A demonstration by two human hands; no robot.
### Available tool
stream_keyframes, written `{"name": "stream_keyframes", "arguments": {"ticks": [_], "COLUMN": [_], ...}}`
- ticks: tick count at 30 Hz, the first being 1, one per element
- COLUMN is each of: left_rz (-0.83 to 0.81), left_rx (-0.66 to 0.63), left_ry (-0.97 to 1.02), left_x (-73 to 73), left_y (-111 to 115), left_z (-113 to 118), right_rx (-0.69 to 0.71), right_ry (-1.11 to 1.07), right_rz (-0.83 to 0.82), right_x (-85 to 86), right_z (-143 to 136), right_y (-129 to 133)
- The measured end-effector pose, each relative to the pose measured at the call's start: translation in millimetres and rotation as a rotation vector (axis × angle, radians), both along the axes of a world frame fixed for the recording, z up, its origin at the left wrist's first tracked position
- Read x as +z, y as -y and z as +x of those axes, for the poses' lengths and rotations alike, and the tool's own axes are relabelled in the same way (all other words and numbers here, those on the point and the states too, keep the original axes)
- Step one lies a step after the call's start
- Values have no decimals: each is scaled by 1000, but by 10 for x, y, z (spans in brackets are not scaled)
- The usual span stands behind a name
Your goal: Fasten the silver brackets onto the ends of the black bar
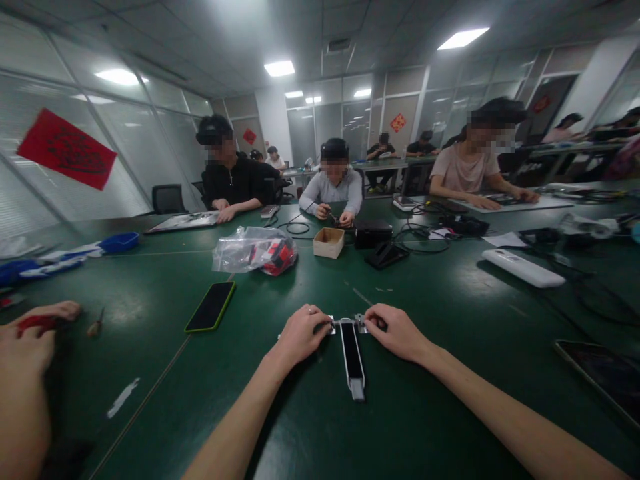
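In front of me on the green table lies a narrow white-framed device (353, 353) with a long black face and a grey end piece (357, 389) toward me. Shiny metal pieces stick out on both sides of its far end. My left hand (306, 331) is closed, thumb and fingers pinching the left metal piece (333, 325). On the other side, my right hand (397, 332) is closed too, its fingertips on the right metal piece (361, 324). The exact kind of device cannot be made out, and the fingers partly cover the metal pieces.
Beyond my hands are a plastic bag (240, 250) with something red, a small open box (329, 244) and a black box (373, 233). Phones (213, 307) lie left and right, with a white device (523, 268) and cables farther right. A co-worker's hand (25, 340) rests at left; others sit opposite.
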State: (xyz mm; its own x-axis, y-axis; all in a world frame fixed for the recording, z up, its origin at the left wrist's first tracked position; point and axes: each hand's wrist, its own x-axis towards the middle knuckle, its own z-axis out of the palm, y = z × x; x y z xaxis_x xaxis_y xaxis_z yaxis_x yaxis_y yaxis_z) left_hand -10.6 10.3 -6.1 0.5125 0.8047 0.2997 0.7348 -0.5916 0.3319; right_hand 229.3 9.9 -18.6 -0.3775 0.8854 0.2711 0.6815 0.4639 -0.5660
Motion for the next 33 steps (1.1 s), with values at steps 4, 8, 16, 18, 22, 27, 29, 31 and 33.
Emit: {"name": "stream_keyframes", "arguments": {"ticks": [4,8,16,18,22,27,29,31,33], "left_rz": [9,10,9,9,2,-26,-32,-31,-28], "left_rx": [8,14,19,21,37,92,104,100,95], "left_ry": [-3,-7,-10,-8,3,-4,-13,-15,-5], "left_x": [-48,-57,-33,-26,-18,-28,-30,-28,-24], "left_y": [-22,-32,-18,-15,-11,-9,-6,-3,-1], "left_z": [3,1,16,22,39,53,54,56,58], "right_rx": [12,6,13,12,9,15,20,24,22], "right_ry": [8,9,9,15,17,15,15,14,12], "right_rz": [-14,-28,-61,-62,-48,-22,-14,-15,-23], "right_x": [8,0,15,16,-5,-40,-41,-35,-27], "right_z": [4,2,4,1,-1,10,12,11,9], "right_y": [5,4,2,2,-8,-29,-30,-27,-24]}}
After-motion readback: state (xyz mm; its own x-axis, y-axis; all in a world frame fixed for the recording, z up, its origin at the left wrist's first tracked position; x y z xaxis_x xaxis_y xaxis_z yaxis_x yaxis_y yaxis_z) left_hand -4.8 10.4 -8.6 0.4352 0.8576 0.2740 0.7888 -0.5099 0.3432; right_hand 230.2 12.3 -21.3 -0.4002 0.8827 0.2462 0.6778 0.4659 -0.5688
